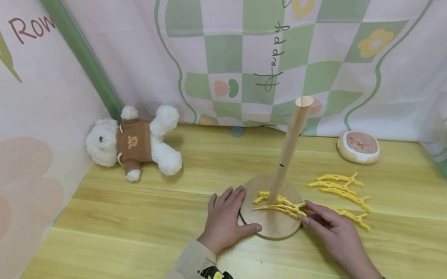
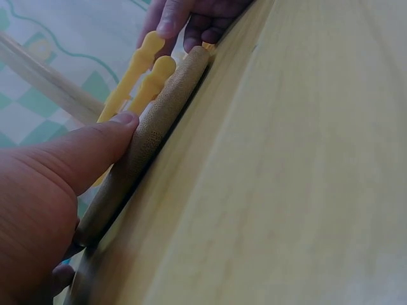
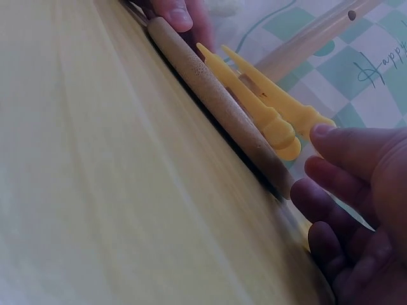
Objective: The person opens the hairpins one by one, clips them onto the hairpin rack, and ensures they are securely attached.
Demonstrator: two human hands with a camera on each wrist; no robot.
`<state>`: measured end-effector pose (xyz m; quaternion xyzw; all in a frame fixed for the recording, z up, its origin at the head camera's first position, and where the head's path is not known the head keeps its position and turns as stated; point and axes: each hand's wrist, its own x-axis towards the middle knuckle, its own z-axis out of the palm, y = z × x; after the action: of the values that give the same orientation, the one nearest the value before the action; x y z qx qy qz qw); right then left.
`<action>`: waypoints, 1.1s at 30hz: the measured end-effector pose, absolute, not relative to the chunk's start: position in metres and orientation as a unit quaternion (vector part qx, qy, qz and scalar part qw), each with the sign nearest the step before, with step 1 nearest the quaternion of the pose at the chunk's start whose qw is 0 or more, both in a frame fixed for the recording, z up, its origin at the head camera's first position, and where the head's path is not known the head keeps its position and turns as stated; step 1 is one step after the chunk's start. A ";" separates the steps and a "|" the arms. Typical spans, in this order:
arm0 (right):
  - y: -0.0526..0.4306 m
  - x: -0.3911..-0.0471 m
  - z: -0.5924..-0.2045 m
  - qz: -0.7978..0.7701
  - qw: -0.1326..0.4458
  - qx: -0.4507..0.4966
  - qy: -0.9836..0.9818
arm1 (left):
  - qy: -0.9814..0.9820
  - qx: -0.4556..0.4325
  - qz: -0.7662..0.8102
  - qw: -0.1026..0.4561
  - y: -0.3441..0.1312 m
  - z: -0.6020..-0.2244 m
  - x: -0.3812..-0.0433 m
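Observation:
A round wooden base (image 1: 274, 232) carries an upright wooden pole (image 1: 290, 148) with dark holes along it. My left hand (image 1: 224, 222) rests on the base's left side, fingers along the rim and thumb on the near edge. With thumb and fingertips, my right hand (image 1: 337, 236) pinches the end of a yellow hair clip (image 3: 273, 95) over the base's right side. Its slim tip points left, in front of the pole's foot. Other yellow clips (image 3: 245, 105) lie on the base just below it, partly hidden by the pole and the held clip.
Several more yellow clips (image 1: 343, 191) lie on the wooden table (image 1: 136, 237) right of the base. A white plush dog (image 1: 135, 141) in a brown top lies at the back left. A blue ring (image 1: 236, 131) and a rounded pink-and-white object (image 1: 359, 146) sit near the curtain.

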<state>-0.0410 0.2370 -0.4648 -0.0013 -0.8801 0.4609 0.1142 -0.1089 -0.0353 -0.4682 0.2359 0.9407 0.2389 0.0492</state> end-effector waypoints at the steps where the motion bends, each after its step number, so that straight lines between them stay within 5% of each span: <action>1: 0.237 -0.041 -0.465 0.462 0.115 -0.001 -0.879 | 0.941 0.236 0.239 0.049 -0.035 -0.468 -0.109; 33: 0.231 -0.046 -0.465 0.461 0.116 -0.010 -0.880 | 0.939 0.234 0.245 0.053 -0.035 -0.464 -0.109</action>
<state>-0.0461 0.2310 -0.4653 -0.0104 -0.8797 0.4611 0.1158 -0.1090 -0.0351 -0.4639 0.2340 0.9393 0.2454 0.0528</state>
